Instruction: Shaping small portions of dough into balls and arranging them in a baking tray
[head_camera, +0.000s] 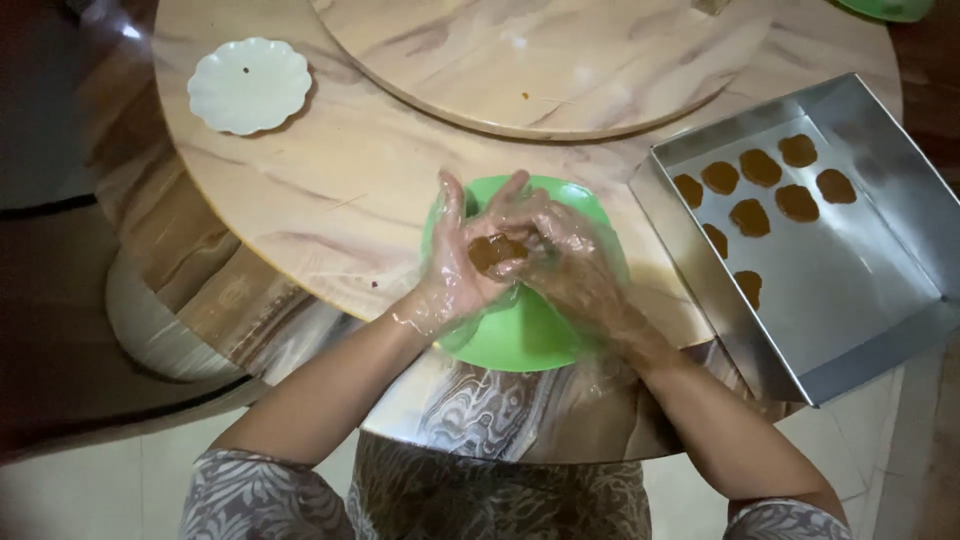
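Single head-worn view, steeply down, close over round table (330, 190)

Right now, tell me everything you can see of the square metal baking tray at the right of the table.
The shiny silver metal baking tray is rectangular with raised straight walls and a flat floor. It rests on the right edge of the round marble-patterned table, turned at an angle, its near corner overhanging the rim. Nine flat brown dough pieces lie spaced apart in its far half; the near half is bare. Neither hand touches it.
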